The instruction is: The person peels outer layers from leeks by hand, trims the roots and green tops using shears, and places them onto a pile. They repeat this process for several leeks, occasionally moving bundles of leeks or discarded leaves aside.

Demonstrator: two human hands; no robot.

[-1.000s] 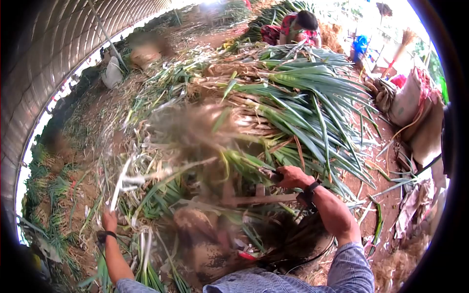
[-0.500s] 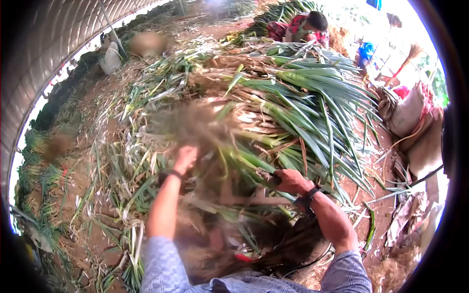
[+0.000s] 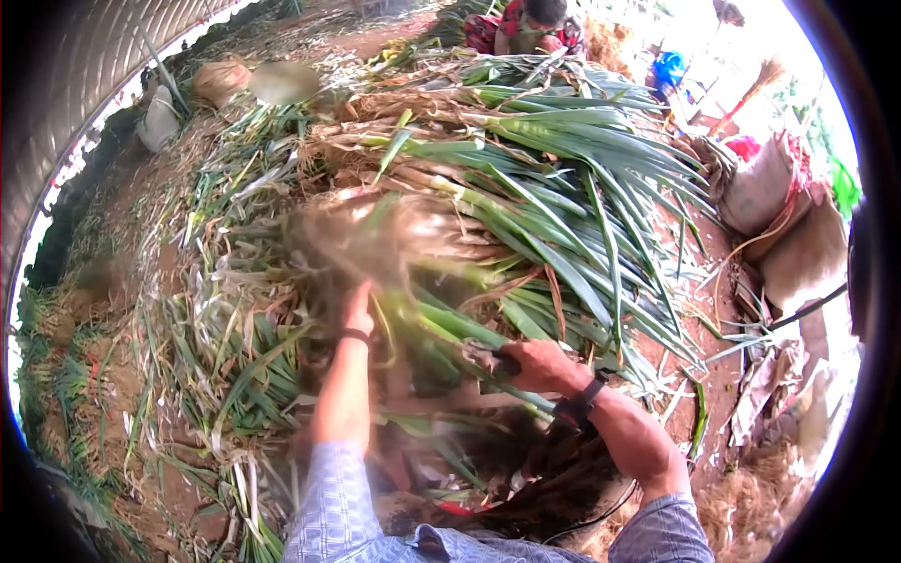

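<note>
My right hand (image 3: 540, 368) is closed around a tool with a dark handle and a greyish front end (image 3: 481, 355), right beside the green leaves of some leeks (image 3: 441, 319). On the left, my left hand (image 3: 357, 305) reaches to the pale lower ends of the leeks, its fingers smeared by a blurred patch; I cannot tell what they grip. Just beyond both hands lies a large pile of leeks (image 3: 563, 206), leaves to the right and pale stems to the left. A dark band circles each wrist.
Loose leaves and peelings (image 3: 235, 281) litter the ground to the left. Full sacks (image 3: 760, 188) stand at the right, near a broom (image 3: 755, 89). Behind the pile a person (image 3: 530, 28) sits low. A wooden bar (image 3: 450, 402) and a dark cable (image 3: 601, 516) are near my body.
The view has shifted, so the pile sits further left and higher. My right hand and its tool have come slightly closer to my body; my left hand has moved right relative to the pile.
</note>
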